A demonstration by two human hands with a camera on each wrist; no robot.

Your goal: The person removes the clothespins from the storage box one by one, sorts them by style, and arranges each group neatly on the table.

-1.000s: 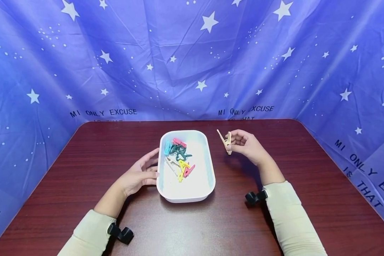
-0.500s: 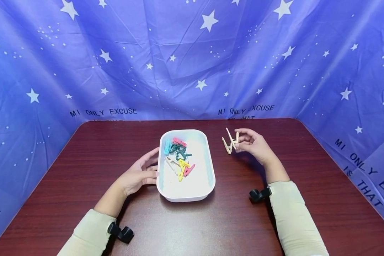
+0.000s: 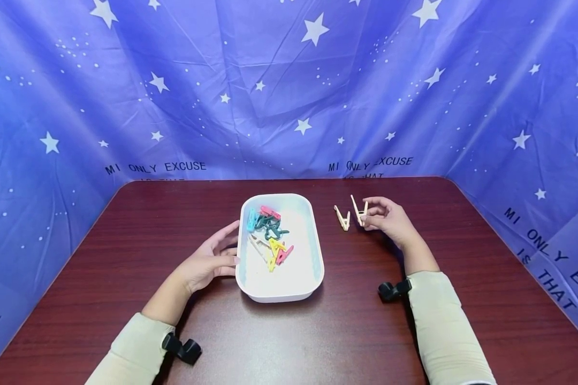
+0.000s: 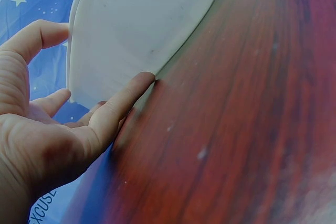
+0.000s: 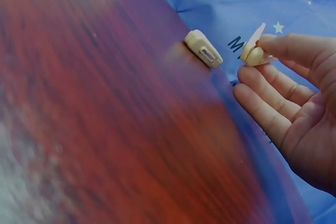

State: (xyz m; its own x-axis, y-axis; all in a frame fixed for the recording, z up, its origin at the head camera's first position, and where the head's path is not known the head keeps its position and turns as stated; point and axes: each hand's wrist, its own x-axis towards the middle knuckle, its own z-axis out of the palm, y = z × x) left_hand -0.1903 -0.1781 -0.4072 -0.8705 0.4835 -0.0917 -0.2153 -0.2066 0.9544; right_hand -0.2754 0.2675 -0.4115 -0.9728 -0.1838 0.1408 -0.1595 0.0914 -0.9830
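My right hand (image 3: 387, 219) pinches a cream clothespin (image 3: 358, 213) between thumb and fingers, its two legs spread in a V. In the right wrist view that clothespin (image 5: 253, 51) is seen nearly end-on at the fingertips. A second cream clothespin (image 3: 343, 220) lies just left of it on the table, apart from the hand. My left hand (image 3: 206, 264) rests its fingers against the left side of a white tray (image 3: 313, 267). In the left wrist view the fingertips touch the tray's outer wall (image 4: 136, 30), fingers spread.
Inside the tray, toward its left, lie red (image 3: 270, 212), light blue (image 3: 252, 220), dark green (image 3: 273, 231), yellow (image 3: 272, 262) and pale (image 3: 257, 248) clips. The dark red wooden table (image 3: 289, 342) ends at a blue star-patterned curtain (image 3: 270, 107) behind and at both sides.
My right hand has moved right with its clothespin, away from the tray. The second cream clothespin now shows separately on the table. My left hand and the tray have stayed put.
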